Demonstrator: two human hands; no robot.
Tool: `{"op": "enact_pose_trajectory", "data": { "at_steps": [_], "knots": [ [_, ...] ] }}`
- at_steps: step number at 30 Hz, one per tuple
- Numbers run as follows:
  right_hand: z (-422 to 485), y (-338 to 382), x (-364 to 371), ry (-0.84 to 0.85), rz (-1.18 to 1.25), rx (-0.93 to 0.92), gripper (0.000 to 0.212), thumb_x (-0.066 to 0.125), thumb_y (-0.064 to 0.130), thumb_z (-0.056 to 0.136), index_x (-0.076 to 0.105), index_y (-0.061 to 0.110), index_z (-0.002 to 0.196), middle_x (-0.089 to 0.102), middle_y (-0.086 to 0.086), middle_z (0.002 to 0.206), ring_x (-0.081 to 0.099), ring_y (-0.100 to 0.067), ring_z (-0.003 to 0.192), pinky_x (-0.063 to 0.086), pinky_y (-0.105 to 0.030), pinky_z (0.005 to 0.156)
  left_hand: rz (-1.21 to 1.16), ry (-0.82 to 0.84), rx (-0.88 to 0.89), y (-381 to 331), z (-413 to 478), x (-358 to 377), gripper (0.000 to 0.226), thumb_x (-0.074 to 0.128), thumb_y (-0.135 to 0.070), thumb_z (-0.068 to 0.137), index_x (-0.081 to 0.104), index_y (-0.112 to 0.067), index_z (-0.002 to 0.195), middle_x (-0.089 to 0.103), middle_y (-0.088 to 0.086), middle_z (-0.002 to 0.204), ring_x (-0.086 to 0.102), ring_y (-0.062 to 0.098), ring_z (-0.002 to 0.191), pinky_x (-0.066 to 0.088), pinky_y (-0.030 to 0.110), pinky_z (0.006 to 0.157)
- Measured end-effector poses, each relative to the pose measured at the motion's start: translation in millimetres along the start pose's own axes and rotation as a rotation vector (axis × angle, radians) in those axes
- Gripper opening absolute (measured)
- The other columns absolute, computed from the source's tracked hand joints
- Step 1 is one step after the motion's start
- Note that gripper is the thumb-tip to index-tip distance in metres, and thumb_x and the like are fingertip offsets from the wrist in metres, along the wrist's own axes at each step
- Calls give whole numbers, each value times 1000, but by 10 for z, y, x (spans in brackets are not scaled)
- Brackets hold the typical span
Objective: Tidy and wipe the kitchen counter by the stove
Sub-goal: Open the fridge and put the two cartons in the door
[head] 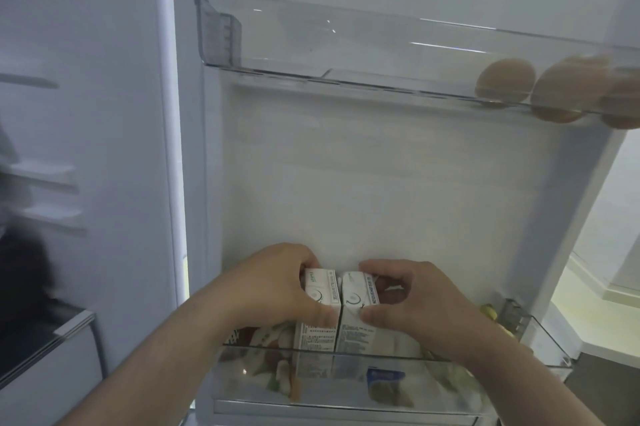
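Left hand (277,283): we grip the left carton (320,290).
Right hand (412,301): we grip the right carton (358,290).
Cartons: upright, touching, in the fridge's lower door bin (381,354).

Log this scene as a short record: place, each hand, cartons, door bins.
place: open fridge door
left hand: grips left carton
right hand: grips right carton
cartons: upright, side by side, touching, in lower bin
lower bin, also: packets, blurred
upper bin: eggs at its right end
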State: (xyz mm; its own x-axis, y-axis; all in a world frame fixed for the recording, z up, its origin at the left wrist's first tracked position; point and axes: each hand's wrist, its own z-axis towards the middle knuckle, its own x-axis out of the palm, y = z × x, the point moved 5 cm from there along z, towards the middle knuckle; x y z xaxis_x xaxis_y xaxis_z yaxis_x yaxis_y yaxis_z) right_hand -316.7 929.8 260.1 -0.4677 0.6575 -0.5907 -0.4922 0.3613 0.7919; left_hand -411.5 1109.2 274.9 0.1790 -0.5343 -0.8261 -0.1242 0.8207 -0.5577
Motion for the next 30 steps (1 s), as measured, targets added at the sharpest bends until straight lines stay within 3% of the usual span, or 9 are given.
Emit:
{"op": "enact_pose_trajectory", "data": {
  "at_steps": [6, 12, 15, 17, 19, 22, 25, 27, 30],
  "knots": [
    [7, -11, -17, 4, -27, 9, 63, 86, 22, 69, 63, 28, 127, 72, 12, 98, 69, 1, 89, 55, -25, 87, -13, 21, 9, -27, 43, 77, 50, 83, -56, 55, 62, -35, 96, 65, -13, 94, 62, 3, 83, 56, 35, 79],
    [11, -4, 19, 127, -64, -16, 79, 76, 48, 59, 57, 28, 133, 70, 18, 109, 65, 2, 101, 53, -34, 96, -35, 101, 50, 64, 19, 80, 49, 79, -51, 53, 62, -38, 97, 69, -17, 94, 66, 5, 89, 57, 40, 83],
    [11, -24, 21, 174, -37, -20, 59, 75, 43, 62, 61, 38, 119, 70, 19, 112, 64, 1, 107, 51, -35, 99, -58, 79, 47, 117, 16, 78, 52, 78, -52, 51, 61, -41, 99, 69, -20, 97, 67, 3, 92, 56, 36, 85],
    [15, -19, 20, 217, 0, -20, 43, 77, 29, 71, 63, 44, 109, 70, 20, 113, 64, 0, 109, 51, -34, 99, -61, 68, 39, 130, 14, 82, 53, 79, -52, 50, 61, -42, 100, 69, -22, 97, 66, 1, 92, 56, 34, 85],
    [24, -18, 20, 240, 18, -27, 42, 76, 21, 75, 64, 44, 109, 70, 18, 114, 63, -1, 111, 50, -33, 100, -67, 71, 41, 122, 6, 91, 54, 79, -52, 52, 61, -42, 101, 69, -22, 99, 66, 0, 94, 55, 34, 87],
    [51, -49, 12, 199, 21, -31, 69, 78, 35, 66, 56, 30, 132, 69, 17, 117, 62, 0, 112, 50, -36, 101, -64, 80, 43, 104, 0, 99, 50, 79, -49, 57, 61, -41, 103, 69, -22, 101, 65, -1, 96, 54, 33, 88],
    [48, -67, 12, 178, 6, -27, 87, 78, 45, 60, 49, 26, 140, 68, 16, 118, 63, 1, 109, 51, -34, 99, -37, 85, 37, 70, -22, 88, 45, 80, -45, 65, 60, -40, 105, 67, -23, 103, 63, -4, 96, 53, 31, 90],
    [46, -61, -1, 156, 10, -38, 86, 76, 53, 58, 50, 31, 138, 67, 15, 120, 61, 1, 111, 50, -33, 100, -14, 68, 23, 61, -47, 66, 49, 80, -44, 70, 57, -39, 113, 65, -24, 108, 60, -7, 99, 51, 28, 92],
    [41, -56, -81, 93, 62, -68, 68, 71, 60, 59, 58, 41, 124, 65, 17, 122, 59, 3, 114, 49, -31, 102, 11, -9, 26, 27, -114, 0, 76, 75, -56, 71, 40, -45, 138, 50, -32, 127, 50, -11, 114, 45, 22, 101]
  ]
}}
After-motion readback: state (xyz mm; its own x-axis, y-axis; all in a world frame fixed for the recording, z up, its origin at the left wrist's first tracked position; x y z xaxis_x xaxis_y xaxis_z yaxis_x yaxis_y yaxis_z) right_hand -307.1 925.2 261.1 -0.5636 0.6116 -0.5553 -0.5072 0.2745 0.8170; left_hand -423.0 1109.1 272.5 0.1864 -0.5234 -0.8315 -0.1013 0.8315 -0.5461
